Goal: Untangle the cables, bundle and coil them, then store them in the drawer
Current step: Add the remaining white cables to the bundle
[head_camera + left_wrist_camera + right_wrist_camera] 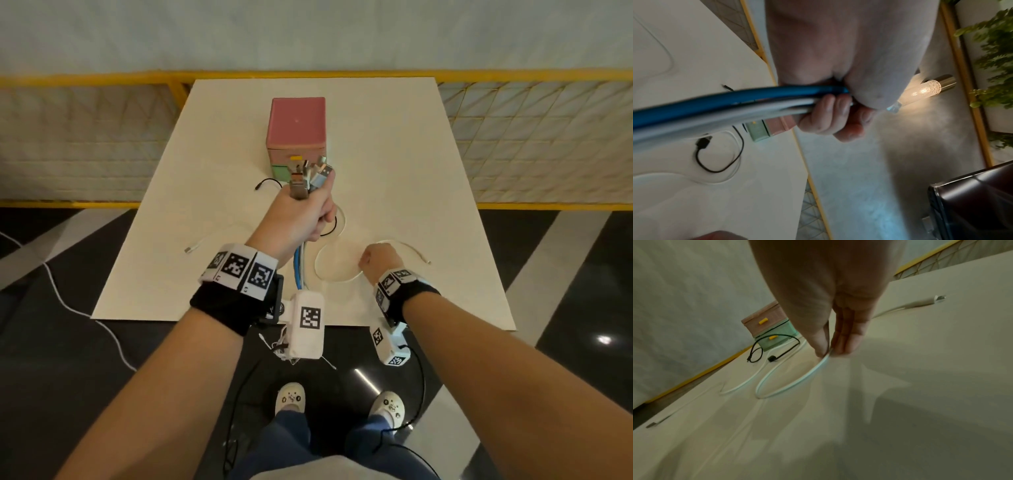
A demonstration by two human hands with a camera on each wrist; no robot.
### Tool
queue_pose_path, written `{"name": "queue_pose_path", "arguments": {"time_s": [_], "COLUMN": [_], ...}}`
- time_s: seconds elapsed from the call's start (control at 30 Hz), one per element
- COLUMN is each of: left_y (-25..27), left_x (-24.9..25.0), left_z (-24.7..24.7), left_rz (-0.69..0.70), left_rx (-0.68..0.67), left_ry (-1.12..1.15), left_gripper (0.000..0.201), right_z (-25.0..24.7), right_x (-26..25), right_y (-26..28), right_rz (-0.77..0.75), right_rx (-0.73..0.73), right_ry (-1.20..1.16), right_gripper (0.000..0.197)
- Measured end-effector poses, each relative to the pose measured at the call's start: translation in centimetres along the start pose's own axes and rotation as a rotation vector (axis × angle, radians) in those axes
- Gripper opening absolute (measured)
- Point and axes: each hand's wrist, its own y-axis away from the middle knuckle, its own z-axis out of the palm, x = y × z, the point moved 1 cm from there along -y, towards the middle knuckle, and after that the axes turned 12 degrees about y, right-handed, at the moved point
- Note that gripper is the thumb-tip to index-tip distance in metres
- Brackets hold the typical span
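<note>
Cables, several: a white loop (337, 270) on the table (428, 192) is pinched between thumb and fingers of the right hand (378, 258). Plug ends (313, 173) are clamped upright in the left hand's (301, 219) fist. A black cable (774, 347) lies loose (snag risk if the loop is dragged). Farthest, the drawer box (296, 132), both drawers closed.

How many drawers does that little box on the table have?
2: a pink drawer on top and a green drawer directly beneath it. Both look closed.
</note>
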Motion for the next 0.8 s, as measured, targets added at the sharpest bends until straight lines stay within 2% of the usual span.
{"name": "queue_pose_path", "arguments": {"time_s": [0.1, 0.2, 0.3, 0.37, 0.43, 0.6, 0.7, 0.8], "left_y": [-0.2, -0.4, -0.9, -1.2, -1.6, -2.2, -2.1, -2.0], "left_x": [-0.6, -0.8, -1.1, -1.3, -1.6, -2.5, -2.4, -2.1], "left_z": [-0.4, -0.7, -1.4, -2.0, -2.6, -3.0, -2.4, -1.7], "left_rz": [-0.032, -0.052, -0.050, -0.032, -0.027, -0.122, -0.148, -0.072], "left_rx": [0.014, 0.042, 0.074, 0.104, 0.152, 0.248, 0.193, 0.130], "left_ry": [-0.007, 0.012, 0.034, 0.062, 0.082, 0.081, 0.055, 0.002], "left_gripper": [0.054, 0.055, 0.055, 0.052, 0.047, 0.035, 0.031, 0.035], "right_z": [0.0, -0.1, -0.4, -1.1, -2.4, -6.7, -8.0, -8.3], "right_x": [0.1, 0.2, 0.1, -0.1, -0.6, -2.7, -3.4, -3.5], "right_y": [-0.4, -0.5, -0.3, 0.1, 0.9, 5.2, 7.8, 9.0], "right_rz": [0.088, 0.156, 0.119, 0.029, -0.110, -0.470, -0.615, -0.659], "right_rx": [0.029, 0.002, -0.019, -0.003, 0.079, 0.299, 0.345, 0.307], "right_ry": [-0.086, -0.198, -0.218, -0.285, -0.364, -0.413, -0.331, -0.233], "right_gripper": [0.024, 0.049, 0.042, 0.042, 0.042, 0.043, 0.045, 0.040]}}
